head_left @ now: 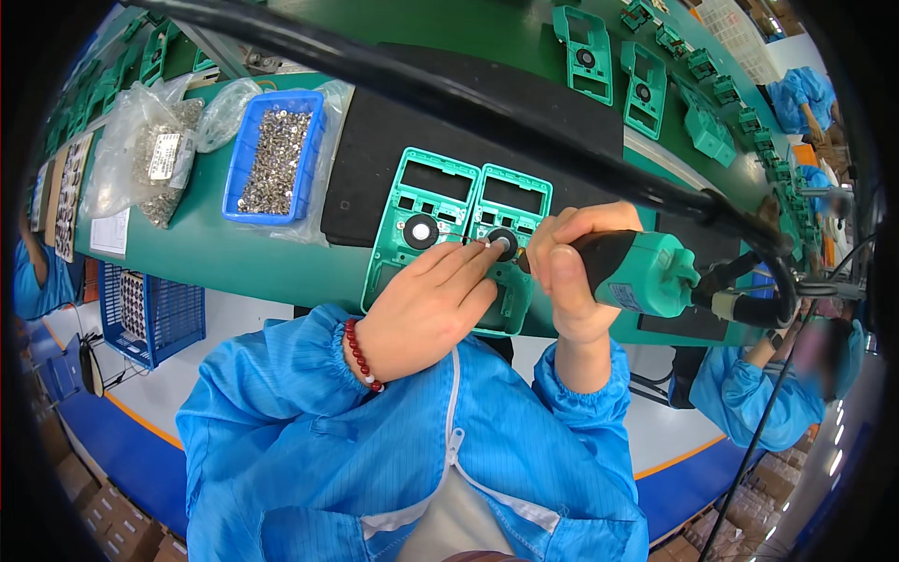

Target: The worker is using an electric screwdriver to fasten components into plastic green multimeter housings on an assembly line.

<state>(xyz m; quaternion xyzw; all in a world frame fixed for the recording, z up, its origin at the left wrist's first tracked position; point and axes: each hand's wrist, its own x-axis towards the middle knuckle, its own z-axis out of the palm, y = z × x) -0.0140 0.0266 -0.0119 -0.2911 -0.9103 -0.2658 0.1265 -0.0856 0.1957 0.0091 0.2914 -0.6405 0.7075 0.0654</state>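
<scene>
My right hand (pixel 579 272) is wrapped round an electric screwdriver (pixel 651 273) with a black grip and green body. It lies nearly level, its tip end pointing left at the right-hand green plastic housing (pixel 510 302). On that housing my left hand (pixel 429 307) rests with its fingers stretched out, the fingertips touching a round black speaker-like part (pixel 504 242). Whether a small screw is under those fingertips is hidden. Beside it, a second green housing (pixel 386 248) carries a similar round part (pixel 420 231) with a white centre. Thin wires run between the two round parts.
A blue bin (pixel 314 155) of small metal screws and a clear bag (pixel 154 169) of parts stand left. A black mat (pixel 365 173) lies behind the housings. A thick black cable (pixel 449 89) crosses overhead. More housings (pixel 644 89) line the far bench; a co-worker (pixel 758 393) sits right.
</scene>
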